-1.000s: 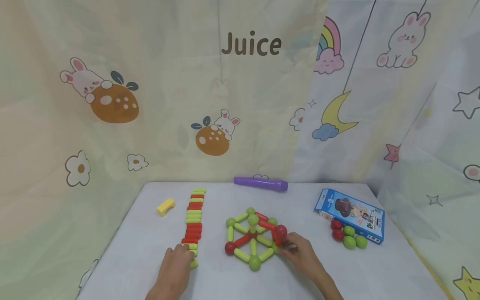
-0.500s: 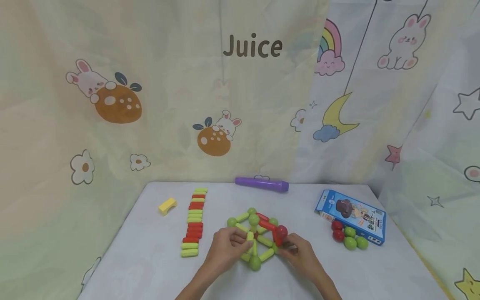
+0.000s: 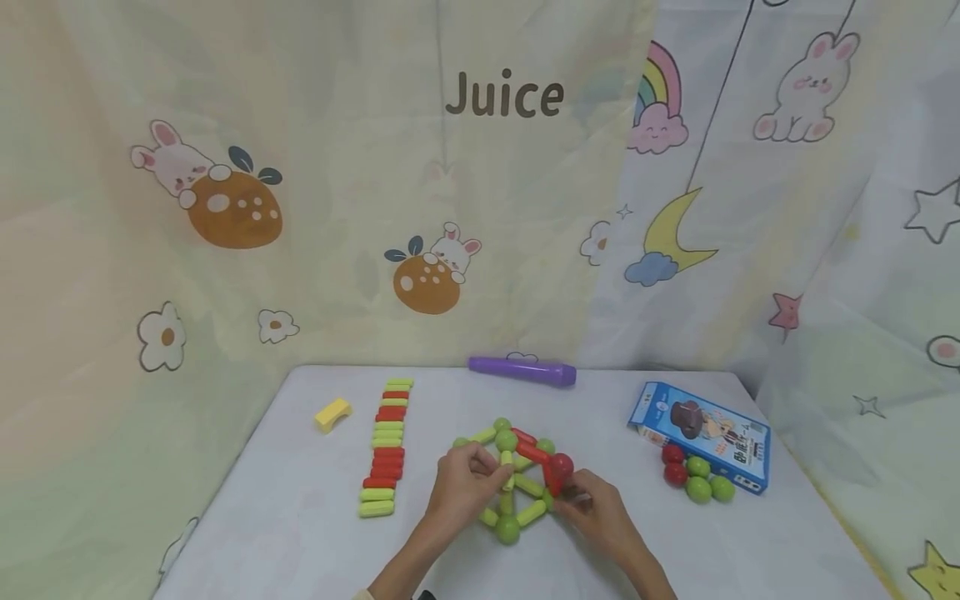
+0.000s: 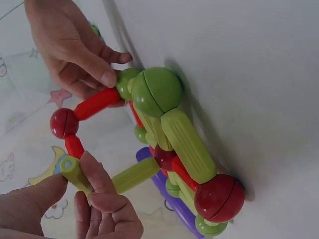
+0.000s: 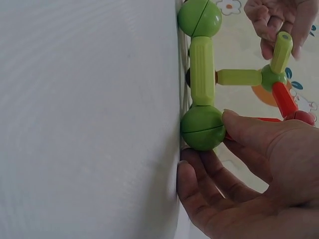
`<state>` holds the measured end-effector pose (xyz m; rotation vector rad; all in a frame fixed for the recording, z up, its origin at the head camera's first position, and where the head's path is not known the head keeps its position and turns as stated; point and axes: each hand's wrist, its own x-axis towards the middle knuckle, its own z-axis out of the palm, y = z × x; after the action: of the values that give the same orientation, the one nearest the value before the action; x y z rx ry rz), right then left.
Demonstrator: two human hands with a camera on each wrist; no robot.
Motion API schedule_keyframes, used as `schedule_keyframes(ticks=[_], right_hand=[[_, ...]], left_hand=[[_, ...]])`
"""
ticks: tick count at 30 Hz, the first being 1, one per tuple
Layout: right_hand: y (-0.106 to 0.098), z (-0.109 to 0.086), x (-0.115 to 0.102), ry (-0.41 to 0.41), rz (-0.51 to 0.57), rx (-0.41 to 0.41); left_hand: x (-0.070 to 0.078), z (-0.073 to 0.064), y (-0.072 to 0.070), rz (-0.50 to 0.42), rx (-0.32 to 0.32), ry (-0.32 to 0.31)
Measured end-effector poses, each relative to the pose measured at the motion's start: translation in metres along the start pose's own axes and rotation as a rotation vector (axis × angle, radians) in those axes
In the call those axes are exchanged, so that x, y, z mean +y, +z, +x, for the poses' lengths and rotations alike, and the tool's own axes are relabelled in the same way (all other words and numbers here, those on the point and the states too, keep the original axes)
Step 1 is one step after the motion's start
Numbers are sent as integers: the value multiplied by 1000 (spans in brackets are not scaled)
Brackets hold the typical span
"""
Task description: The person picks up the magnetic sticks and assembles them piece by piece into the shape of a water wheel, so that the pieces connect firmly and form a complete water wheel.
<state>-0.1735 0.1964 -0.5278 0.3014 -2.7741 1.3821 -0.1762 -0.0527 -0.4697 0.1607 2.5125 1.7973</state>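
Observation:
A toy frame of magnetic rods and balls stands on the table, a wheel of green rods (image 5: 202, 69) with a raised part above its red hub ball (image 4: 164, 157). My left hand (image 3: 461, 487) pinches a yellow-green magnetic rod (image 4: 76, 174) between thumb and fingers. In the right wrist view this rod's lower end is right at the raised green ball (image 5: 273, 77). My right hand (image 3: 603, 512) pinches a green ball (image 5: 203, 128) at the wheel's right corner. Above that corner a red ball (image 3: 561, 466) sits on red rods. In the head view my left hand hides the wheel's left side.
A column of red and green rods (image 3: 387, 433) lies on the left, beside a yellow arched block (image 3: 333, 414). A purple microphone-shaped toy (image 3: 522, 370) rests at the back. On the right lie a blue box (image 3: 708, 433) and several loose balls (image 3: 698, 489).
My left hand has gone from the rod column to the toy frame, taking a green rod from the column's near end, and brought it up to the raised ball. My right hand stays at its corner.

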Motion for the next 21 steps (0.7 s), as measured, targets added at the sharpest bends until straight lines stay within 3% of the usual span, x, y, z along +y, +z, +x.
schedule_keyframes(ticks=[4, 8, 12, 15, 17, 21], right_hand=[[0, 0, -2, 4, 2, -1], [-1, -1, -1, 23, -13, 16], [-2, -3, 0, 38, -24, 33], [0, -2, -1, 54, -37, 33], [1, -1, -2, 74, -44, 30], [4, 2, -5, 88, -45, 16]], left_hand=[[1, -3, -6, 31, -11, 8], [-2, -11, -30, 140, -36, 37], [-14, -22, -65, 436, 54, 32], [-27, -29, -87, 709, 121, -28], [-36, -32, -97, 844, 115, -68], [-50, -36, -107, 987, 56, -92]])
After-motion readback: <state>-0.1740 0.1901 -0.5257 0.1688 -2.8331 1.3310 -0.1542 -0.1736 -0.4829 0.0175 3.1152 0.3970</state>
